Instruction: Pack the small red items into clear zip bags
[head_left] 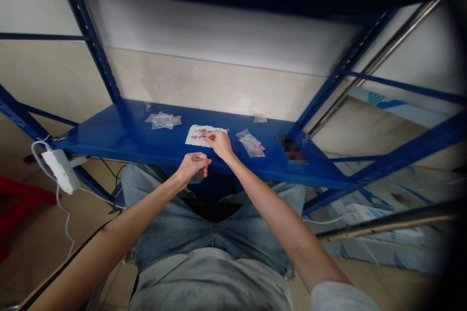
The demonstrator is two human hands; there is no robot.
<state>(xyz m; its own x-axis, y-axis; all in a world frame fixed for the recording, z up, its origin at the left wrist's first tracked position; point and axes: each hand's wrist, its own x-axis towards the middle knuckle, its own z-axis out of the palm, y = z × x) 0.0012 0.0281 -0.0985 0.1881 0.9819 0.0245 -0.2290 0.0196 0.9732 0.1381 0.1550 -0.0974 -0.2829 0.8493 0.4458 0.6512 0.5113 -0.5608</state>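
Observation:
My left hand [192, 166] is closed around a clear plastic bag [197, 178], just in front of the shelf's near edge. Over a white sheet [191, 139] my right hand [220, 143] reaches down with its fingertips pinched among small pink and brown pieces [201, 132]. Whether a piece is between those fingers is too small to see. To the right of this hand lie clear zip bags [250, 143] with small coloured pieces in them. A loose pile of flat clear bags [164, 120] sits to the left of the sheet.
The blue metal shelf [120, 131] has uprights at both sides and another level overhead. A single clear bag [260, 118] lies near its back edge. A pixelated dark object [292, 148] rests at the right. A white power strip [60, 170] with cables hangs at the left.

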